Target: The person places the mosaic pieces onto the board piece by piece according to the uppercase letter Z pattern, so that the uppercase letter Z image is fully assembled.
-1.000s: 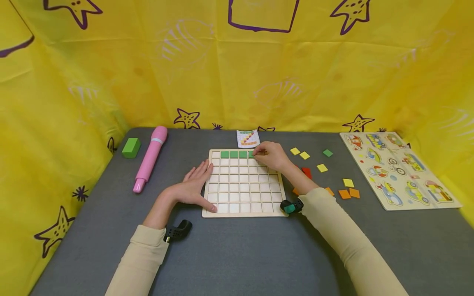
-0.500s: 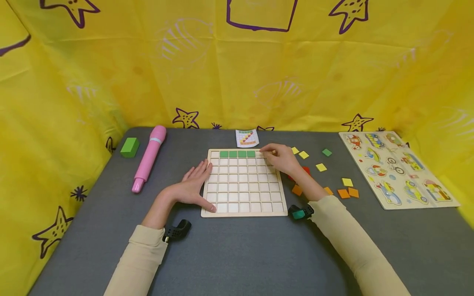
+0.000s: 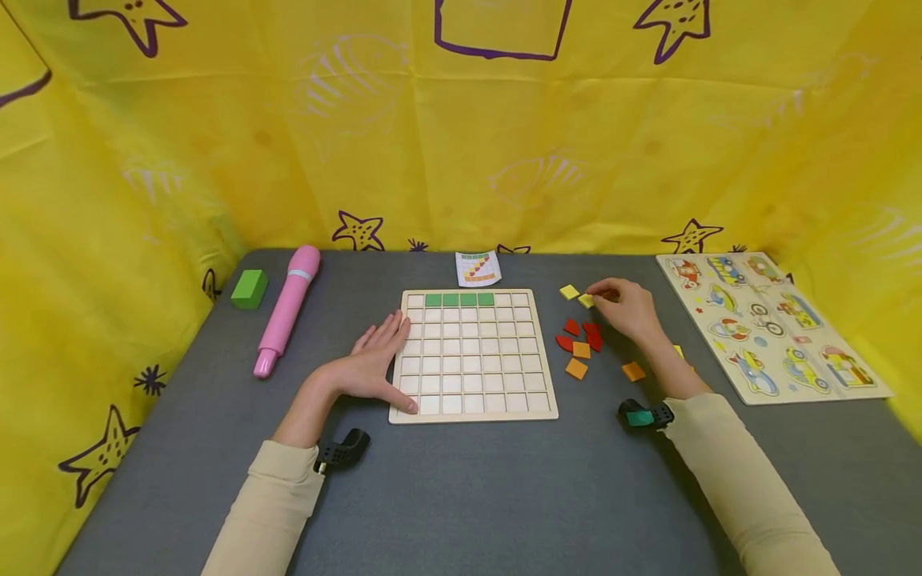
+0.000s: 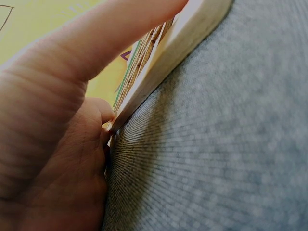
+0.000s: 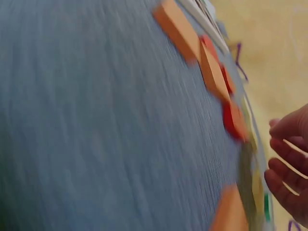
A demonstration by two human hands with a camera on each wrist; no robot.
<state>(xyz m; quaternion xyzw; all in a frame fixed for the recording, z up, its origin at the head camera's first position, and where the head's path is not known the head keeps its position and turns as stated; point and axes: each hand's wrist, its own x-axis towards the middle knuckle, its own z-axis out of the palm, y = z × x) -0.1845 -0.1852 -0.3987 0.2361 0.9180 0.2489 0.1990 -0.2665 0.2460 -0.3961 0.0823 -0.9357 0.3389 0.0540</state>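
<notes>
Square cells [image 3: 473, 365] of the pale board [image 3: 473, 417] are shown by head view alone; left fingers [image 3: 383, 338] are spread; grip of right fingers [image 3: 607, 286] cannot be told.

A green rectangular block [image 3: 250, 289] lies near a pink microphone-shaped toy [image 3: 286, 312] — wooden vehicle-picture puzzle [image 3: 781, 356] far right, yellow starfish-print cloth [image 3: 446, 144] behind.

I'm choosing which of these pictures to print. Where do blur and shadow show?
Head view: mostly crisp, the board, left hand and right hand easy to make out, with a dark shadow along the right sleeve. Left wrist view: shadow beside the board's edge, table soft toward the right. Right wrist view: orange tiles smeared, table streaky.
</notes>
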